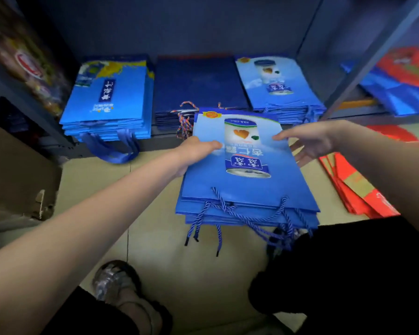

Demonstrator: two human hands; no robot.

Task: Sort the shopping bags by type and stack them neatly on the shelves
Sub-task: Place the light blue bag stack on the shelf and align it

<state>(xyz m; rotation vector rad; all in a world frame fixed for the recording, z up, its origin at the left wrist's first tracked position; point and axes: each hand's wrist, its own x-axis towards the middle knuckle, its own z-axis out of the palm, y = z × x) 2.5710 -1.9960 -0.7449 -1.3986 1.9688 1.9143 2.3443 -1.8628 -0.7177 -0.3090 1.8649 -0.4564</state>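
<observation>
Head view: mid-carry, by the look of it, with a bundle of can-print bags (247, 180) held flat above the tiled floor (155, 250), just in front of the bottom shelf (155, 141). Left hand (196, 153) gripping its left edge, thumb on top; right hand (310, 143) at the right edge, thumb over, fingers loosely spread beneath. Next, probably: lifting onto the matching stack (281, 93) at the shelf's right, edges squared. Glossy, flat-folded paper; twisted cord handles (228, 209) dangling loose.
</observation>
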